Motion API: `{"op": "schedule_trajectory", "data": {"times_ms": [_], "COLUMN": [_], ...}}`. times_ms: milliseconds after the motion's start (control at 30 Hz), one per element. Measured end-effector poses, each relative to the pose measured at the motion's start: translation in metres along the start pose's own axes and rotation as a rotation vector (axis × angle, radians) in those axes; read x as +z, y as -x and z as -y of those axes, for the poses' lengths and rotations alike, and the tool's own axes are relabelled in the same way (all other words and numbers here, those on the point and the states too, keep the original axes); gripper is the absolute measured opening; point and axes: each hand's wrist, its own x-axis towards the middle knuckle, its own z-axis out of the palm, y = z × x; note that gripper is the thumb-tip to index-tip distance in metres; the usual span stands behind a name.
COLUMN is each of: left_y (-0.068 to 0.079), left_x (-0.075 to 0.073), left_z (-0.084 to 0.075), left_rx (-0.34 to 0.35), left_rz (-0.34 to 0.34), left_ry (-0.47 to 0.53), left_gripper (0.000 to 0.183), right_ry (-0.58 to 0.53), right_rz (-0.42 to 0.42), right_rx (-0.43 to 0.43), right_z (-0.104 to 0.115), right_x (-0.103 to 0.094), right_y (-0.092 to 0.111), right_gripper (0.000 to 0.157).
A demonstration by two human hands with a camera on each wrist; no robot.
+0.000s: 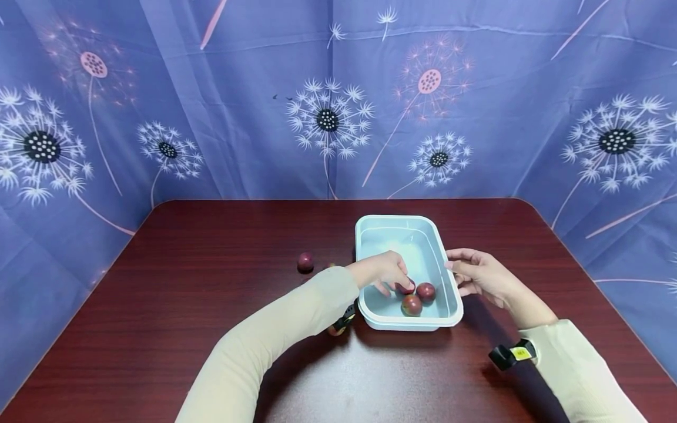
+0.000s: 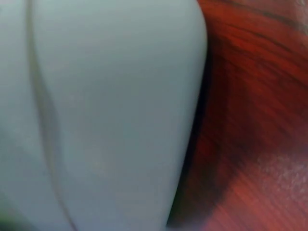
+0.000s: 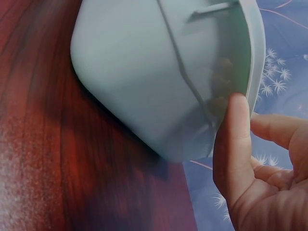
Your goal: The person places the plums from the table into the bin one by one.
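Note:
A pale blue plastic tub (image 1: 407, 322) stands on the table, with a few round dark red fruits inside. My left hand (image 1: 390, 271) reaches over its left side and pinches one dark red fruit (image 1: 406, 286) low in the tub. Beside that lie another dark red fruit (image 1: 425, 292) and a red fruit with a greenish tinge (image 1: 412, 305). My right hand (image 1: 478, 275) grips the tub's right rim; the right wrist view shows the thumb (image 3: 236, 125) along the outer wall. Only the tub's outer wall (image 2: 120, 110) and table show in the left wrist view.
On the dark red wooden table (image 1: 222, 252), one dark red fruit (image 1: 305, 262) lies left of the tub. Another fruit (image 1: 335, 331) is partly hidden under my left forearm. A blue dandelion-patterned cloth (image 1: 254, 117) hangs behind the table.

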Motion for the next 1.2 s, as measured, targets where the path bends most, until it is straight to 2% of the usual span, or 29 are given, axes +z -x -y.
{"op": "schedule_trajectory", "data": {"times_ms": [467, 833, 1200], "left_y": [0.009, 0.017, 0.026], "left_x": [-0.002, -0.011, -0.022], "left_z": [-0.003, -0.007, -0.010], "left_rx": [-0.003, 0.032, 0.068], "left_rz": [-0.005, 0.005, 0.042], "left_ry": [-0.035, -0.080, -0.020], "left_gripper": [0.015, 0.015, 0.016], "right_ry": [0.022, 0.041, 0.074], "right_rz": [-0.002, -0.004, -0.011], "right_rx": [0.002, 0.010, 0.023], "right_z": [0.000, 0.001, 0.004], "right_x": [0.001, 0.002, 0.003], "right_y": [0.001, 0.001, 0.002], "right_gripper": [0.049, 0.052, 0.052]}}
